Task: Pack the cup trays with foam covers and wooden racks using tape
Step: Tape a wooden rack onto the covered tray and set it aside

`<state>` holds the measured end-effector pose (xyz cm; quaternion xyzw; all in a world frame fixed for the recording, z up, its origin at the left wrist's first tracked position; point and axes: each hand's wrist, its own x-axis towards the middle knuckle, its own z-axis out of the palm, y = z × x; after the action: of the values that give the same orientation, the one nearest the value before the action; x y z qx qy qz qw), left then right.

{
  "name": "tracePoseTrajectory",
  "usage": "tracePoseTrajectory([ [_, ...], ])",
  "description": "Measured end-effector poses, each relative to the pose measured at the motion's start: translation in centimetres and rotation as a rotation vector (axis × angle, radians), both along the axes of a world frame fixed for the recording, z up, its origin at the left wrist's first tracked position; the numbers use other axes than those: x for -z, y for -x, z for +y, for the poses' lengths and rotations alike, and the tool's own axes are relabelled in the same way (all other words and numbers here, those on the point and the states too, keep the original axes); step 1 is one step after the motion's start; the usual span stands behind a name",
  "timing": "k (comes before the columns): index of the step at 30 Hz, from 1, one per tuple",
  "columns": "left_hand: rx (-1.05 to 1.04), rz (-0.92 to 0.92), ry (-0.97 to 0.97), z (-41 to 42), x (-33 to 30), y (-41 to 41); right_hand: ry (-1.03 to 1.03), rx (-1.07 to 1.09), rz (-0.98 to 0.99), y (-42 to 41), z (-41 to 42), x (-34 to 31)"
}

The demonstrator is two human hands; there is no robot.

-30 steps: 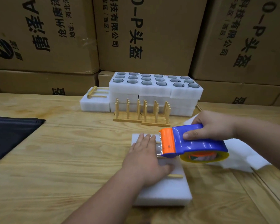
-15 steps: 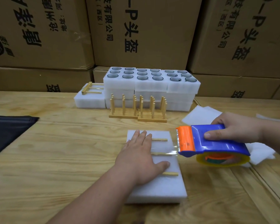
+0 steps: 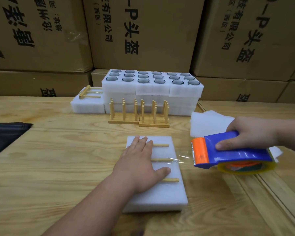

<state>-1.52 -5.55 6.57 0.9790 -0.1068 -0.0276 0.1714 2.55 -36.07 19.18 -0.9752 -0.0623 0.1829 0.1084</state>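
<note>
A white foam-covered tray (image 3: 162,195) lies flat on the table in front of me, with a wooden rack (image 3: 161,160) lying on top, three of its pegs showing. My left hand (image 3: 140,164) presses flat on the rack and foam, fingers straight. My right hand (image 3: 250,133) grips a blue and orange tape dispenser (image 3: 216,150) just right of the tray. A strip of clear tape (image 3: 182,157) stretches from the dispenser's blade to the tray's top.
Stacked foam cup trays (image 3: 152,92) with glass cups stand at the back, two upright wooden racks (image 3: 139,114) before them. A packed tray with a rack (image 3: 88,103) sits at their left. Loose foam sheets (image 3: 209,123) lie right, a black bag (image 3: 5,135) left. Cardboard boxes (image 3: 143,31) wall the rear.
My right hand has pulled the dispenser to the right, off the tray, drawing clear tape across the rack. My left hand has stayed pressed on the tray.
</note>
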Motion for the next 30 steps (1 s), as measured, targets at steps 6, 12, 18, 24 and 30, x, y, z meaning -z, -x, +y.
tracePoseTrajectory([
  [6,0.003,0.005,-0.006,-0.1,0.2,-0.1,0.373,-0.032,-0.007,-0.9,5.0,0.1],
  [12,-0.003,-0.009,-0.016,-0.1,0.3,-0.3,0.572,-0.107,0.005,-1.5,9.9,0.2],
  [18,-0.008,-0.021,-0.023,-0.2,0.5,-0.3,0.672,-0.155,0.000,-1.5,13.1,0.1],
  [24,-0.009,-0.049,-0.036,-0.4,0.6,-0.3,0.808,-0.196,-0.013,-0.9,15.7,0.3],
  [30,0.005,-0.054,-0.023,-0.6,0.3,-0.2,0.912,-0.275,-0.101,-0.6,20.0,0.7],
])
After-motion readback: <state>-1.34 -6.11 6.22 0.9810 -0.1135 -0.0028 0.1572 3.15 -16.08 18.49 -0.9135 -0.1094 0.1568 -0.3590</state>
